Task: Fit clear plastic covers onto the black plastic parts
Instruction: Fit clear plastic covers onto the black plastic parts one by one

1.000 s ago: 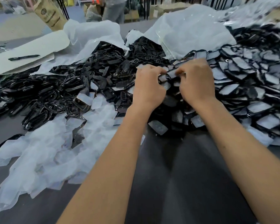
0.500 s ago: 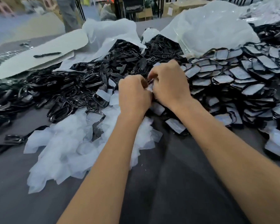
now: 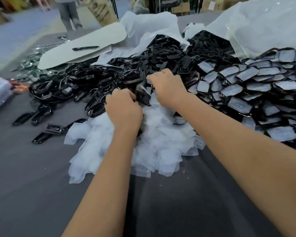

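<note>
At frame centre I see my left hand point(image 3: 123, 111) and right hand point(image 3: 167, 88) together gripping one black part point(image 3: 142, 96). Below them, clear covers point(image 3: 154, 151) lie heaped on the bench point(image 3: 32, 185).

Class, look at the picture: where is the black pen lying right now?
In the head view the black pen lies far left on the pale card sheet, behind the heap of bare black parts.

**Materials and finishes**

Heap of glossy black plastic parts point(image 3: 85, 82); pile of translucent, frosted white plastic covers point(image 3: 161, 142); matt grey cloth-like table surface point(image 3: 32, 185); smooth matt off-white card sheets point(image 3: 85, 53); thin, crinkled white plastic bags point(image 3: 256, 23).
</note>
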### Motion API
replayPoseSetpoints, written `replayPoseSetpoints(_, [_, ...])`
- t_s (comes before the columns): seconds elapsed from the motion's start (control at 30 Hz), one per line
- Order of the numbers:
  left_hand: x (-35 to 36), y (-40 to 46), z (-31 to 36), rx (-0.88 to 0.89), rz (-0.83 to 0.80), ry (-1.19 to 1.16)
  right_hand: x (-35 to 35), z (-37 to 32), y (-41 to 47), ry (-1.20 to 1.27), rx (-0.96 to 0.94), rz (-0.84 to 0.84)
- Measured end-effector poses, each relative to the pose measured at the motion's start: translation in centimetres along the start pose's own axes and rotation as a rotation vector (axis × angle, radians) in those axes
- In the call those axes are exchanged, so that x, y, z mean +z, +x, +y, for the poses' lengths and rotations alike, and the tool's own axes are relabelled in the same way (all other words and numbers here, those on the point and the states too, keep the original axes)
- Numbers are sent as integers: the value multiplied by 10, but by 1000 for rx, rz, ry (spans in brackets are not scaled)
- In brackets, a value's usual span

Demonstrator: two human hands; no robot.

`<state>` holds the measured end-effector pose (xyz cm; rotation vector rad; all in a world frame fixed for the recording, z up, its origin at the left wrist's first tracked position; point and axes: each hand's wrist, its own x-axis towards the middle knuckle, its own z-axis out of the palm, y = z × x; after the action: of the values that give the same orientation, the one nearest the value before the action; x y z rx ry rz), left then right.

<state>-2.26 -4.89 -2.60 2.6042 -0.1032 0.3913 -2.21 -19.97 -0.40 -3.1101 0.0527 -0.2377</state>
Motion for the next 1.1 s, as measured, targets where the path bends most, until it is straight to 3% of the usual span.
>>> replayPoseSetpoints(0.07, [-1, -1, -1, -3, 37, -105, 0, -1, 8, -21, 10, -22])
replayPoseSetpoints(0.33, [-11, 1, 2, 15, 241, -441, -1, 6, 13, 118, 62, 183])
replayPoseSetpoints(0.6, [-8, -4, 6, -37, 196, -847, -8, 18, 1, 288, 36, 358])
replayPoseSetpoints(0.77, [-12, -7, 14, -58, 140, -1117, -15, 15, -20, 776, 140, 619])
replayPoseSetpoints(0.93, [-12, -14, 21, -117, 14, -1064, -14, 12, -61, 1384, 293, 529])
replayPoseSetpoints(1.1, [-8, -21, 23, -239, -97, -1043, -7, 15, -93, 1562, 365, 499])
